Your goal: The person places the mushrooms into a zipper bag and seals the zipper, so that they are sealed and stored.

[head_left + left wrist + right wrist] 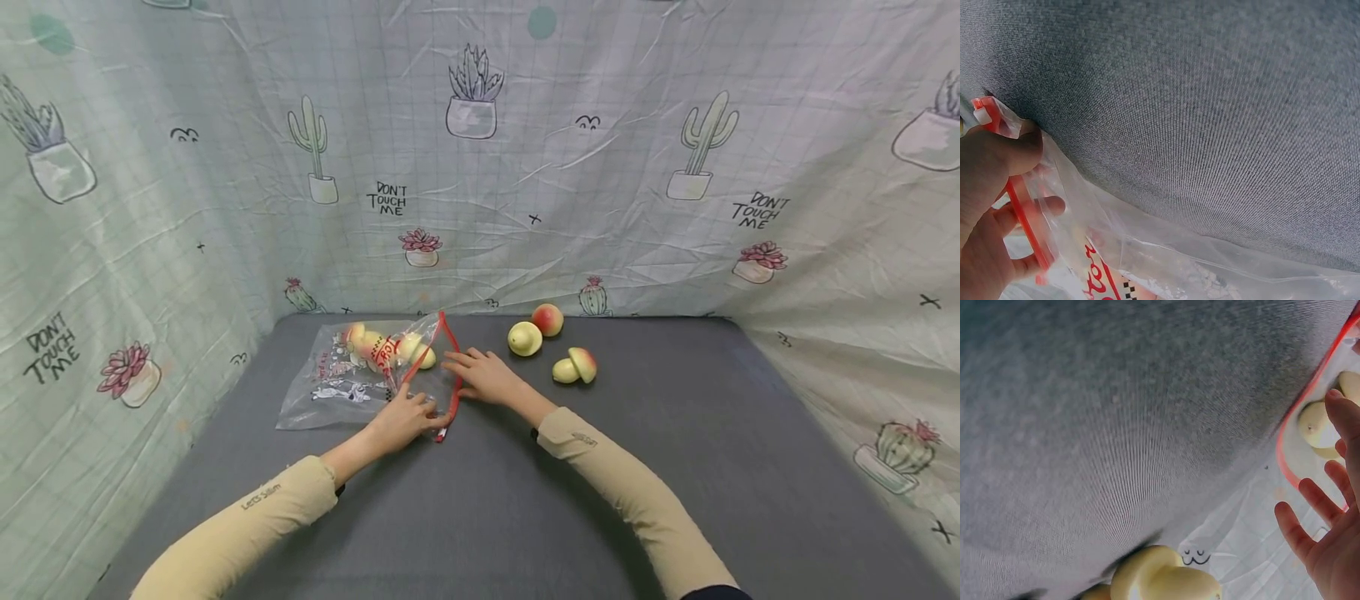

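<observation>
A clear plastic zip bag [337, 392] with red printing and a red zip edge [1020, 209] lies on the grey table, its mouth spread apart toward the right. Toy mushrooms [412, 350] with pale yellow stems and reddish caps are inside, seen through the plastic. My left hand [405, 417] grips the near side of the mouth, thumb and fingers on either side of the red edge. At the far side of the mouth, my right hand [483, 377] has its fingers spread and relaxed, overlapping the red edge, with nothing in its grasp.
Right of the bag, beyond my right hand, lie three loose mushrooms: one stem-up [525, 339], one showing its red cap [547, 319], and one on its side [575, 367]. A patterned cloth [525, 183] hangs along the table's back and sides.
</observation>
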Motion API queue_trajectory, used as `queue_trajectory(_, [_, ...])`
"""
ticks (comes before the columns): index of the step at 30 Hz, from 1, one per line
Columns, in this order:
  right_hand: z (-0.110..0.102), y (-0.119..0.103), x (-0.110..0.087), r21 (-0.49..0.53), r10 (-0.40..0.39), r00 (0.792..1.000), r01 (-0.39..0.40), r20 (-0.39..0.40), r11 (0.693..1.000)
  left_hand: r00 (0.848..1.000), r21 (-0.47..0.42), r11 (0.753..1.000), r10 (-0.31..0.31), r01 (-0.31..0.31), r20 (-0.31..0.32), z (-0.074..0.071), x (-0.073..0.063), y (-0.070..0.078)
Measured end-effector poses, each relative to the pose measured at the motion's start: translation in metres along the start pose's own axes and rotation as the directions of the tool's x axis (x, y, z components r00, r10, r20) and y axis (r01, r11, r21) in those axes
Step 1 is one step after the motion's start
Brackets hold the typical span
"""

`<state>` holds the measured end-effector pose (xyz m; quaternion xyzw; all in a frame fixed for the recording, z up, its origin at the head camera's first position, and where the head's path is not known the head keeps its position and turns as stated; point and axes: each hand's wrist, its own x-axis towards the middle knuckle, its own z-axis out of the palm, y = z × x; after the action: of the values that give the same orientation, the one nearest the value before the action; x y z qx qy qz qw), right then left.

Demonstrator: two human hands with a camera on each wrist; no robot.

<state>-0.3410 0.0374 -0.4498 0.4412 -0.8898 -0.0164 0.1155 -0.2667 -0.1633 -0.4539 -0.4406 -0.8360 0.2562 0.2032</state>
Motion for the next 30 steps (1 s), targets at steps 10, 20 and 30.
queue_trajectory(10, [-0.005,0.002,-0.013,0.035,-0.015,0.998,0.017,-0.064,0.999,1.000,0.012,1.000,0.003,-0.003,-0.004,-0.002,0.000,0.000])
queue_trajectory(20, [-0.010,0.003,-0.032,0.010,-0.013,0.990,0.014,-0.140,1.000,1.000,0.017,1.000,0.008,-0.007,-0.019,0.000,-0.001,0.000])
queue_trajectory(30, [-0.018,0.006,-0.051,0.023,0.027,0.974,-0.023,-0.223,0.999,1.000,-0.034,0.999,-0.012,0.012,-0.010,0.000,0.000,0.001])
